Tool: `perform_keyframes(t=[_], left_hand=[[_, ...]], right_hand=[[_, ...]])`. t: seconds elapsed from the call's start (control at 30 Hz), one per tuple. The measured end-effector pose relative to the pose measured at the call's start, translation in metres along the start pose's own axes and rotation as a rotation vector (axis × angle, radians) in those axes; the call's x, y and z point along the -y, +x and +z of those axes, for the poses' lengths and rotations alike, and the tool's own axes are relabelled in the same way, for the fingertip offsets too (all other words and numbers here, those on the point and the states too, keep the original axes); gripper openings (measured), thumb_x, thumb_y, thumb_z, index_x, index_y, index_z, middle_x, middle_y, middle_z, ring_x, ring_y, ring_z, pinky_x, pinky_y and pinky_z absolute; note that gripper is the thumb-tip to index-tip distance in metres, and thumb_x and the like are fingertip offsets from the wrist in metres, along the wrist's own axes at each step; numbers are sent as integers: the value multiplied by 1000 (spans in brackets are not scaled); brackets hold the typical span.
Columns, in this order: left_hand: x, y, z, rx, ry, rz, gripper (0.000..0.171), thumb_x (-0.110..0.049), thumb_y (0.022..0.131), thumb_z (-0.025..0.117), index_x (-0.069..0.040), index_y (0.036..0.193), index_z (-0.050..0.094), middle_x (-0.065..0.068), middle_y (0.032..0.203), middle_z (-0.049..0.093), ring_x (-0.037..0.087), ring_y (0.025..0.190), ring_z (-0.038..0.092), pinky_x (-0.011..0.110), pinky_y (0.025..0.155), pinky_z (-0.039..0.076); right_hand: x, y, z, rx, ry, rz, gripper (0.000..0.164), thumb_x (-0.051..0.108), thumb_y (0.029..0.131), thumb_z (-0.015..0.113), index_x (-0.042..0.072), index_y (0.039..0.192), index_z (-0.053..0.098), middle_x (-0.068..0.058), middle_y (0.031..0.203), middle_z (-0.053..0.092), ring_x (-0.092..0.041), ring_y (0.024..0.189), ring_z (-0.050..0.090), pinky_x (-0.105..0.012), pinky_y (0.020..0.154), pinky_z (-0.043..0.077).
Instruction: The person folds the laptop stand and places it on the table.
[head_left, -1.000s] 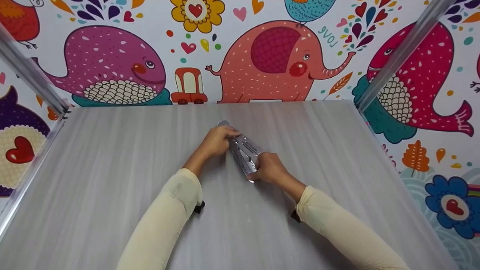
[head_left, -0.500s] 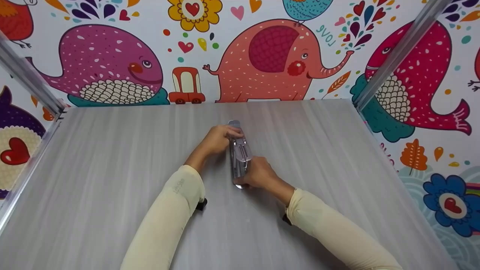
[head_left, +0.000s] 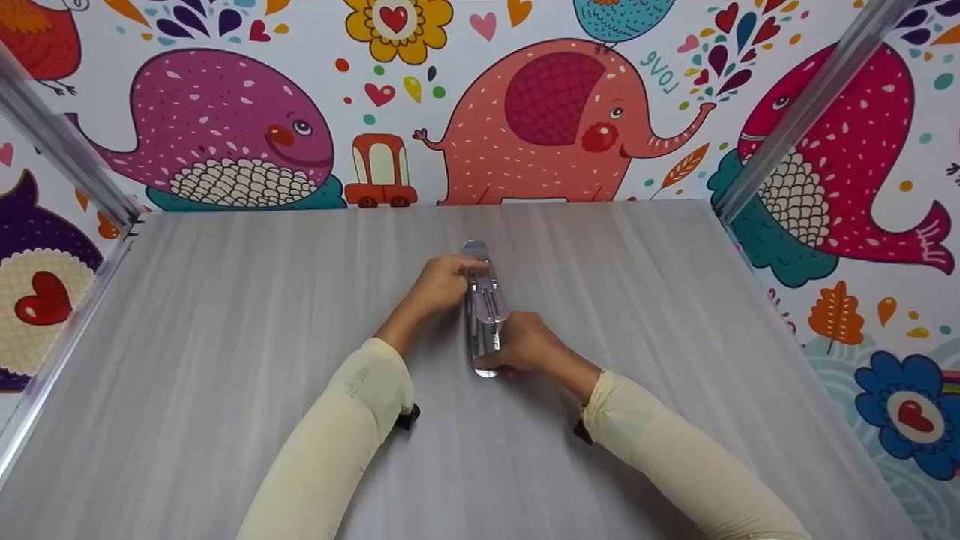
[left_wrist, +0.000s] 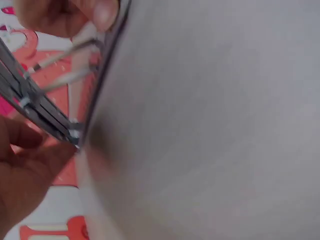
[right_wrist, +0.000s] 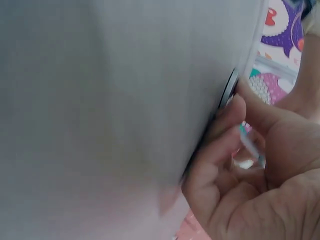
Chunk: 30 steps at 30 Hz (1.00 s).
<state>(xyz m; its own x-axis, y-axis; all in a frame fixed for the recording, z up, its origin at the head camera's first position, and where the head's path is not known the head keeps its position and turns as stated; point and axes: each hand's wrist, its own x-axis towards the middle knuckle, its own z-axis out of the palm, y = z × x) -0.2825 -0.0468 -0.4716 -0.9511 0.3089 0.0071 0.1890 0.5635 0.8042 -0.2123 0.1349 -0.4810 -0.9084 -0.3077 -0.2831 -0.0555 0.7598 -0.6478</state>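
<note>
A long, narrow silver hinged metal device (head_left: 486, 304) with rounded ends lies on or close over the table, pointing away from me. In the left wrist view its upper arm (left_wrist: 35, 97) rises at an angle from a thin flat base bar (left_wrist: 102, 67), joined by two slanting struts (left_wrist: 65, 80). My left hand (head_left: 441, 281) pinches the device near its far, hinged end. My right hand (head_left: 525, 343) grips the near end of the base, its thumb close to the rounded tip. In the right wrist view the curled right fingers (right_wrist: 220, 160) hide much of the device.
The grey wood-grain table (head_left: 262, 300) spreads around both hands. A wall with cartoon animals (head_left: 540, 127) stands right behind its far edge. Metal posts rise at the far left corner (head_left: 112, 195) and far right corner (head_left: 739, 187).
The device has swung from a diagonal to nearly straight away from me, its near end moving left with my right hand. My left hand has stayed near its far end.
</note>
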Motion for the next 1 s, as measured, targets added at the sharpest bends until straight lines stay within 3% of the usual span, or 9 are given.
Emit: perform_keyframes(t=[0.13,0.23,0.27,0.37,0.47,0.53,0.63,0.83,1.0], left_hand=[[-11,-16,1,-90,35,-41,48,2,93,48,-4,139,62,18,138,64,32,128,61,47,111,46],[-19,-32,-2,-125,63,-133,44,-7,98,47,-1,141,58,21,135,66,34,125,62,47,107,49],[-21,-37,-3,-109,36,-176,44,-10,100,46,-1,142,56,22,132,67,34,120,65,46,104,51],[-25,-52,-3,-14,-187,-315,48,-16,105,41,-2,150,46,25,122,69,31,101,71,43,89,59],[-26,-62,-1,79,-537,-451,50,-20,109,37,-4,156,34,27,117,67,26,83,71,39,73,62],[-24,-65,2,103,-713,-507,49,-23,109,36,-4,154,35,28,121,63,26,85,70,39,74,63],[-18,-64,7,99,-846,-537,44,-24,109,36,-2,147,42,27,123,62,29,93,72,44,83,62],[-12,-60,13,87,-935,-552,35,-21,108,39,3,128,55,19,109,67,30,97,72,49,93,59],[-12,-58,14,46,-964,-532,31,-17,108,40,7,120,56,16,95,68,29,91,73,47,93,59]], right_hand=[[-10,3,-17,93,87,47,27,25,82,85,9,70,68,1,54,65,-9,46,60,-23,48,45],[-15,7,-28,158,347,94,12,6,91,67,2,85,58,-7,67,67,-14,53,60,-26,52,50],[-16,8,-30,167,446,116,6,3,93,60,2,92,55,-10,72,68,-16,55,60,-27,54,50],[-16,13,-36,183,744,188,11,5,102,48,2,112,46,-15,84,68,-19,63,61,-29,61,53],[-14,16,-38,173,888,226,28,23,110,41,6,132,47,-12,87,69,-20,67,63,-29,64,54],[-11,18,-38,172,936,236,38,32,111,39,8,138,49,-8,87,69,-19,70,65,-28,66,55],[-7,21,-36,160,981,245,41,37,111,40,5,134,54,-5,84,69,-16,69,64,-28,68,56],[-4,26,-32,126,1035,245,35,36,109,47,4,114,61,-4,82,70,-15,69,65,-28,70,57],[-2,28,-31,115,1035,244,37,36,109,46,3,111,61,-5,82,70,-16,72,67,-29,72,57]])
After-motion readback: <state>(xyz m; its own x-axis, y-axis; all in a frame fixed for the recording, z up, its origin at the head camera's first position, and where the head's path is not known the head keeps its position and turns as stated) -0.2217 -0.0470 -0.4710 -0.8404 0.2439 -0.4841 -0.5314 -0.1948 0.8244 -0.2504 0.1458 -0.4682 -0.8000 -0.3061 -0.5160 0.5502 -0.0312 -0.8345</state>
